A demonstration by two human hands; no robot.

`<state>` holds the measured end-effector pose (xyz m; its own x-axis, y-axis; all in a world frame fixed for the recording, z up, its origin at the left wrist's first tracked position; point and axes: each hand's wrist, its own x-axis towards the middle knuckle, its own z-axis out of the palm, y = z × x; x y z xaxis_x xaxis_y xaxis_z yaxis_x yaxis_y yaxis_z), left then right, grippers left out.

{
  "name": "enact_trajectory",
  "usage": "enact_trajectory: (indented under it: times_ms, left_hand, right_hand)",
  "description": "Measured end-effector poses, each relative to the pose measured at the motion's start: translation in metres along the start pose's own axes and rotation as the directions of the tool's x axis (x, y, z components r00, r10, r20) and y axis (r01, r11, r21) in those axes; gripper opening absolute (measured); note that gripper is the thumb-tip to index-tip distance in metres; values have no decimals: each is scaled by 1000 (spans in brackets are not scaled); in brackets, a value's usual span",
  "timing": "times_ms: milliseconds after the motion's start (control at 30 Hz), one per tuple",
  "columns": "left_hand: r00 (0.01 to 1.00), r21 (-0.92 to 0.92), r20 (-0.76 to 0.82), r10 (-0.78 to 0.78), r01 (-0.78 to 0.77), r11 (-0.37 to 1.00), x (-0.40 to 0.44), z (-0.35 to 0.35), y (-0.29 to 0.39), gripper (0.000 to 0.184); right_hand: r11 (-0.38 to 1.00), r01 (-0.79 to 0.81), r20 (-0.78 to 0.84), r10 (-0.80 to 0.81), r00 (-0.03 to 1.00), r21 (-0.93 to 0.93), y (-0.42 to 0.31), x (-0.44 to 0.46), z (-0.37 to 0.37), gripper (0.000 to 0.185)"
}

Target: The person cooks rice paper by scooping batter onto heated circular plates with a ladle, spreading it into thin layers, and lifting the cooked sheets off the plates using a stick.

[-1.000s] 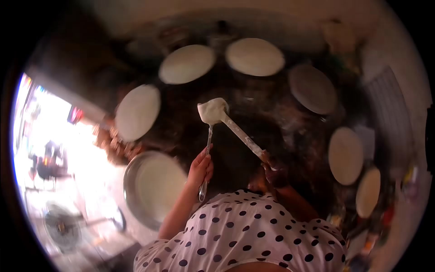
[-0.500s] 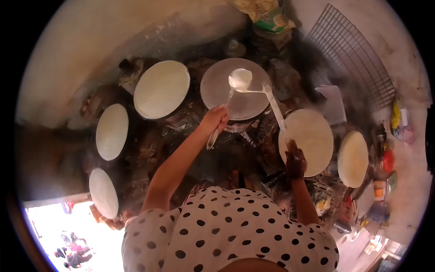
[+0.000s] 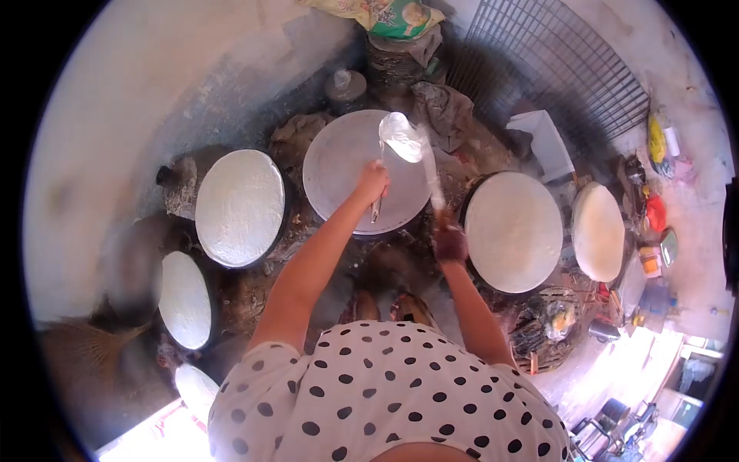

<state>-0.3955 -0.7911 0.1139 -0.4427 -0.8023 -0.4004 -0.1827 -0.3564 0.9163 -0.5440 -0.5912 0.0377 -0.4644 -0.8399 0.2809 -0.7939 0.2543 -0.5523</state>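
My left hand is closed round the handle of a ladle, whose bowl holds white batter above a bare round griddle. The fingers of my right hand wrap the lower end of a long flat spatula. The spatula's upper end is blurred beside the ladle, over the griddle's right edge. To the left, a griddle is covered with white batter. A pale round sheet covers the griddle right of my right hand.
More batter-covered rounds stand at the lower left, and another pale round at the right. Behind are a wire grid, a sack and a white box. A basket sits at the lower right.
The view has swung right, from the batter basin to the bare griddle. Ladle and spatula, still held, have moved over it from the dark area in the middle.
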Motion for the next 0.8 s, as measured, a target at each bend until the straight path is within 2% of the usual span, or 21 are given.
enact_trajectory:
  times_ms: [33, 67, 100, 133, 167, 233, 267, 300, 333, 367, 400, 433, 500, 533, 567, 600, 633, 667, 700, 733, 800]
  left_hand:
    - [999, 19, -33, 14, -13, 1000, 0, -4, 2, 13]
    - [997, 37, -68, 27, -25, 999, 1, -8, 3, 13]
    - [998, 38, -64, 22, -20, 999, 6, -15, 3, 13]
    - [992, 203, -93, 88, -68, 977, 11, -23, 1, 13]
    - [983, 366, -103, 155, -108, 924, 11, -30, -2, 14]
    - [986, 360, -60, 155, -124, 925, 10, -44, 3, 23]
    - [989, 356, -44, 145, -120, 927, 5, -50, 3, 35]
    - [989, 349, -45, 143, -119, 930, 0, -54, 4, 35]
    - [989, 321, -48, 139, -116, 940, -3, -57, 3, 36]
    - [989, 298, -53, 136, -114, 948, -6, -62, 3, 37]
    - [989, 297, -56, 135, -113, 948, -6, -70, -3, 37]
    - [989, 246, -82, 125, -102, 964, -4, -78, -9, 40]
    - [987, 196, -99, 123, -102, 975, -10, -96, -7, 43]
    - [973, 123, -162, 162, -143, 982, -30, -106, 3, 44]
    - [955, 47, -229, 190, -184, 982, -53, -115, 14, 45]
    - [953, 39, -233, 192, -189, 981, -73, -122, 23, 45]
    - [935, -96, -277, 224, -258, 961, -94, -129, 33, 45]
    - [912, -222, -326, 248, -329, 918, -114, -135, 43, 45]
    - [918, -216, -312, 244, -319, 923, -130, -142, 51, 45]
    - [927, -240, -285, 244, -315, 918, -137, -150, 48, 45]
    - [930, -255, -262, 257, -323, 912, -152, -165, 42, 45]
  right_hand:
    - [996, 0, 107, 9, 994, -92, -5, 6, 27, 36]
    - [996, -5, 107, 15, 994, -94, -24, 23, 33, 36]
    - [964, -265, 248, 250, 936, 27, -52, 46, 27, 37]
    - [845, -524, 410, 444, 796, 103, -67, 52, 28, 37]
    - [835, -542, 414, 461, 785, 97, -71, 35, 29, 37]
    - [943, -317, 81, 309, 947, 103, -68, 11, 34, 40]
    - [573, -441, 154, 479, 864, 690, -63, 1, 67, 41]
    - [-45, -248, 221, 629, 745, 968, -58, -9, 101, 43]
    - [522, -466, 117, 568, 815, 715, -75, -2, 91, 44]
    - [873, -460, 86, 452, 888, 164, -93, 10, 86, 46]
    - [346, -686, 384, 629, 676, 640, -99, 27, 98, 48]
    - [346, -684, 383, 628, 677, 642, -103, 33, 91, 48]
    - [840, -457, 171, 424, 889, 293, -98, 46, 64, 46]
    - [718, -545, 172, 528, 832, 433, -94, 36, 61, 44]
    - [724, -538, 164, 523, 836, 432, -83, 18, 73, 44]
    - [750, -525, 42, 558, 829, 402, -69, -2, 92, 44]
    - [773, -515, -79, 579, 812, 370, -62, -13, 102, 44]
    - [786, -464, -64, 532, 845, 409, -79, -11, 96, 44]
    - [789, -457, -60, 523, 850, 412, -72, -7, 107, 44]
    - [873, -424, 12, 434, 901, 240, -52, 5, 129, 43]
    - [890, -430, 202, 454, 868, -154, -71, 44, 132, 42]
